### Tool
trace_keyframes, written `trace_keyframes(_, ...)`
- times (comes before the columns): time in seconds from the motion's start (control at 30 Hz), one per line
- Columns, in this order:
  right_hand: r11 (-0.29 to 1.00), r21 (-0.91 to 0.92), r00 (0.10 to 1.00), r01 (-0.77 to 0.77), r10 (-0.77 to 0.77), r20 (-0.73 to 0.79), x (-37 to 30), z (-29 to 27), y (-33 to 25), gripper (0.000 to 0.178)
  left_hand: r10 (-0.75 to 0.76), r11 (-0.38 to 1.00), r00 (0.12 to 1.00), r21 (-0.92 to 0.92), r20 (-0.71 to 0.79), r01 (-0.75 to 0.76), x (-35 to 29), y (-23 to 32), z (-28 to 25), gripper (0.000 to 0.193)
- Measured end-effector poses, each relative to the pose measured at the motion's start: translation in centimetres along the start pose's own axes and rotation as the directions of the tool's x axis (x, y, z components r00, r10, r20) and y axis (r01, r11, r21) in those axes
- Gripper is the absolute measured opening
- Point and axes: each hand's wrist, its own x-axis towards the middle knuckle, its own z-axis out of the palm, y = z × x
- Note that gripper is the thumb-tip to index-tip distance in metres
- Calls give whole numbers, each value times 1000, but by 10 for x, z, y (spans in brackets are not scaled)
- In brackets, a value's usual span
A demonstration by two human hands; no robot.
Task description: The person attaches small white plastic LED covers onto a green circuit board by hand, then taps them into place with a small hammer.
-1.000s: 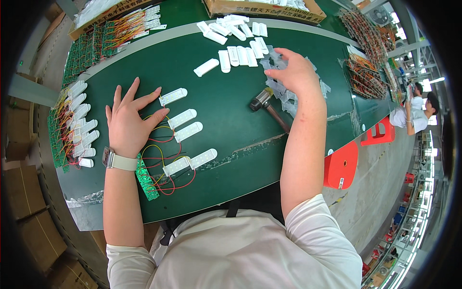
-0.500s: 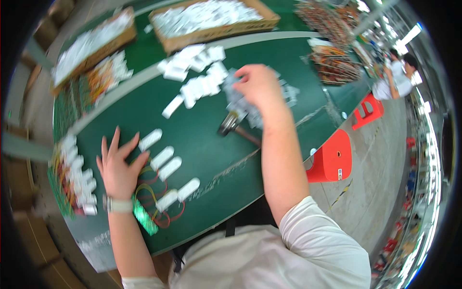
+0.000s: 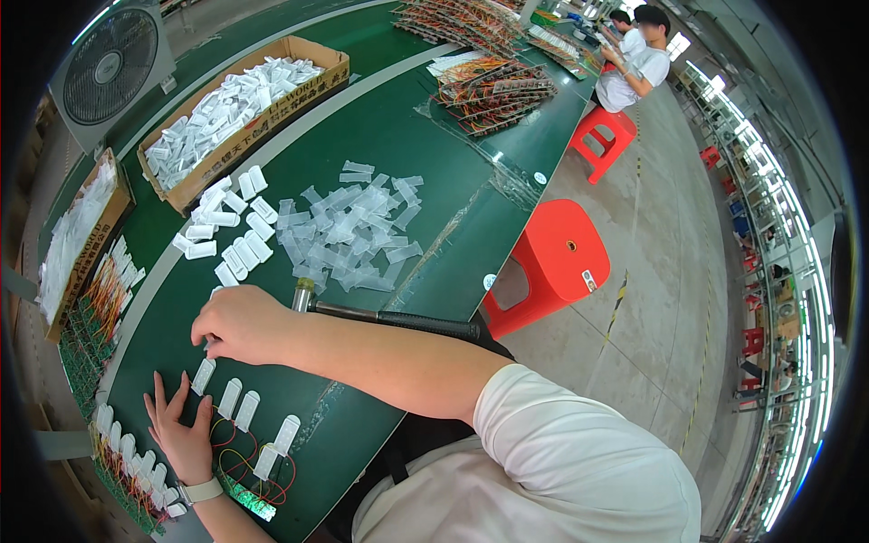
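My left hand (image 3: 184,442) lies on the green table with its fingers spread. Beside it are several white plastic housings (image 3: 230,398), set apart from one another, with thin red and yellow wires (image 3: 237,463) running to a small green-lit circuit board (image 3: 246,500). My right hand (image 3: 243,326) is pinched just above the far-left housing (image 3: 204,376). A small translucent bit, apparently a clear plastic piece (image 3: 210,345), shows at its fingertips; the rest is hidden. A hammer (image 3: 398,318) lies beyond my right forearm, partly covered by it. Loose clear plastic pieces (image 3: 348,231) form a pile farther off.
White housings (image 3: 244,253) lie loose beside a cardboard box (image 3: 272,116) full of more. Another box (image 3: 90,244) and wired boards (image 3: 136,466) line the left. Wired strips (image 3: 493,95) are stacked far off. Red stools (image 3: 561,253) and a seated person (image 3: 629,77) are at right.
My right hand has moved from the clear-piece pile to the far-left housing near my left hand, its fingers now pinched. The view has turned to the right; my left hand remains spread.
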Motion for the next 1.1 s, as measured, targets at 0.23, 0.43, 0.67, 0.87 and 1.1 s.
trace_keyframes(0.23,989,87,983,-117,103,149,2,35,-9,30,109,993,987,-38,-114,-115,-10,-25,4,55)
trace_keyframes(0.43,995,61,997,-79,79,6,-2,6,-3,14,124,990,977,-39,-172,-133,-5,3,3,53)
trace_keyframes(0.67,991,-130,999,-2,8,44,4,25,-5,16,26,997,984,-73,-177,-40,-15,-11,7,52)
trace_keyframes(0.87,985,-172,990,-34,57,131,1,12,-11,26,38,994,980,-92,-196,-57,-15,-8,7,52)
trace_keyframes(1.1,986,-100,988,-135,141,60,4,17,-24,29,33,993,981,-103,-192,-53,-15,-8,8,51)
